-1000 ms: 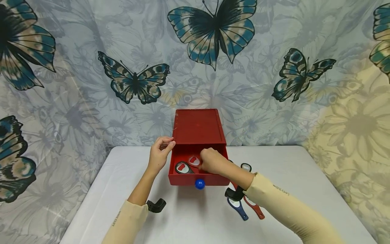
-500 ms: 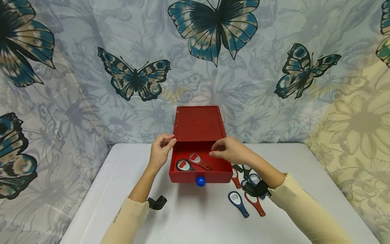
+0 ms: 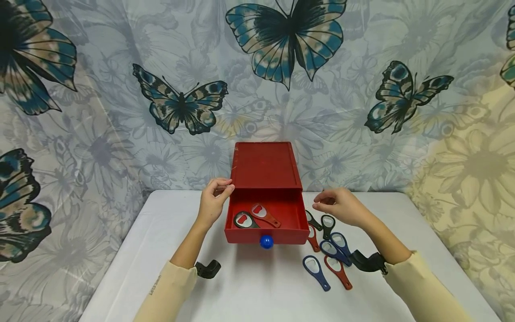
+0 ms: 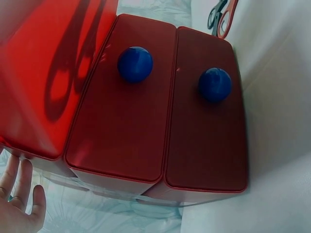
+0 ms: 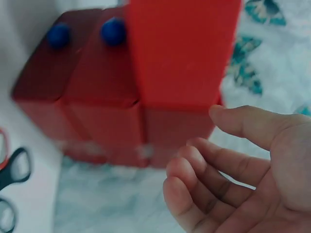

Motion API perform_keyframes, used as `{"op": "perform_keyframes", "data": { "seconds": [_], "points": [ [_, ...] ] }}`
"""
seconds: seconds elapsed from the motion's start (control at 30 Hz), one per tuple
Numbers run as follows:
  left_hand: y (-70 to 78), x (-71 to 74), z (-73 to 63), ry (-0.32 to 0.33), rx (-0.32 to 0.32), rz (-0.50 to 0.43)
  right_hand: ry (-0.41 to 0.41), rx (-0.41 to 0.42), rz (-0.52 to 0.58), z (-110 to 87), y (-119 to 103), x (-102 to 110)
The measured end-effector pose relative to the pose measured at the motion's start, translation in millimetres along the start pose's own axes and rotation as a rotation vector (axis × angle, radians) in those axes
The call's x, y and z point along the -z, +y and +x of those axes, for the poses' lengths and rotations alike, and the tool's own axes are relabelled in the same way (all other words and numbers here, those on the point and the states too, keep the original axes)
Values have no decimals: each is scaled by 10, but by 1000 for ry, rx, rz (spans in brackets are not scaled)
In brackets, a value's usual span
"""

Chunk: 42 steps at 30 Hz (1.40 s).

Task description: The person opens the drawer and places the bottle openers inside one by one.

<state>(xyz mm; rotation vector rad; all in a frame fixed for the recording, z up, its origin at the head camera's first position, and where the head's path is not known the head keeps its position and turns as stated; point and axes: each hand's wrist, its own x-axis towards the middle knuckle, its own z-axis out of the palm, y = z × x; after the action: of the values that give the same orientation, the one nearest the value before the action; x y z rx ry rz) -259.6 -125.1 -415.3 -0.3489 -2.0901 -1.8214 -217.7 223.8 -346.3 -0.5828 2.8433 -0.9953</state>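
Note:
A red drawer unit (image 3: 265,165) with blue knobs stands on the table, its top drawer (image 3: 295,214) pulled out. Inside that drawer lie a black-rimmed bottle opener (image 3: 251,224) and a red bottle opener (image 3: 268,218), side by side. My left hand (image 3: 211,203) rests its fingertips at the unit's upper left edge, fingers loosely bent. To the right of the drawer, my right hand (image 3: 344,206) hangs in the air above more bottle openers. Its fingers are relaxed with nothing between them, as the right wrist view also shows.
Several bottle openers lie right of the unit, among them a blue one (image 3: 316,272), a red one (image 3: 339,271) and a black one (image 3: 327,225). Two lower drawers with blue knobs (image 4: 135,64) are pushed in. A patterned cloth (image 3: 338,156) hangs behind the white table (image 3: 161,232).
My right hand has come up out of the drawer and moved right, above the loose bottle openers. The red opener now lies released in the drawer. My left hand stays at the unit.

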Motion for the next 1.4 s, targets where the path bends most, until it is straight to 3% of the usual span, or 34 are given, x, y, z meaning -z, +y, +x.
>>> {"op": "perform_keyframes", "data": {
  "seconds": [0.17,0.4,0.63,0.93,1.4],
  "points": [
    [5,5,-4,-5,3,7,14,-123,-17,-68,340,-86],
    [-7,5,-11,3,-31,-11,25,-227,-49,-187,770,-287],
    [-18,1,-13,-2,-39,-9,52,-327,-149,-334,1077,-488],
    [-8,11,-16,2,-48,-11,-9,-476,-197,-469,1270,-658],
    [-7,1,-13,8,-45,-7,3,-482,-262,-519,1296,-809]
  ]
}}
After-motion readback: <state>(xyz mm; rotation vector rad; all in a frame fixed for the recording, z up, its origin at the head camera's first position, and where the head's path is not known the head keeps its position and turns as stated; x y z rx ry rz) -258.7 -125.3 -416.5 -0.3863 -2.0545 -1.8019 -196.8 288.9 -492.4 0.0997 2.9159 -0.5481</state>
